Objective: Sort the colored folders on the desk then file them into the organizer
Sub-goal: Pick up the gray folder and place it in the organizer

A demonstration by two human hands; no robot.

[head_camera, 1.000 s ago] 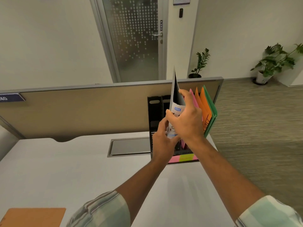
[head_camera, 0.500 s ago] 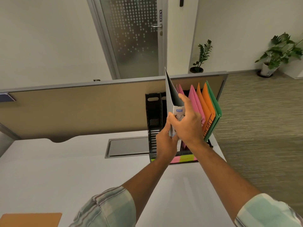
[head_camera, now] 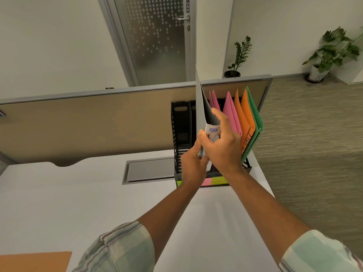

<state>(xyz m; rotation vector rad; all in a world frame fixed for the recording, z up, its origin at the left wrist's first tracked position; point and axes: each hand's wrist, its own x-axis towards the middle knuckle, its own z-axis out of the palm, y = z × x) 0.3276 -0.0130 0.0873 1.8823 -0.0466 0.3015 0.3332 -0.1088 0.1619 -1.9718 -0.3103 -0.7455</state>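
A black slotted organizer [head_camera: 181, 134] stands at the far right of the white desk [head_camera: 68, 203], against the partition. Pink folders [head_camera: 231, 114], orange folders [head_camera: 245, 118] and a green folder [head_camera: 256, 122] stand upright in its right-hand slots. A grey folder [head_camera: 200, 103] with a blue label stands upright over a middle slot. My left hand [head_camera: 193, 165] pinches its lower front edge. My right hand [head_camera: 222, 144] grips it from the right, index finger stretched up along its side. Its lower end is hidden behind my hands.
A brown sheet [head_camera: 33, 261] lies at the desk's near left corner. A grey cable flap [head_camera: 151, 169] is set into the desk left of the organizer. The tan partition [head_camera: 88, 124] runs along the back. Beyond it are a door and two potted plants [head_camera: 330, 54].
The grey folder has tilted upright and sunk slightly toward the organizer. Both hands stayed on it. More of the pink folders shows behind it.
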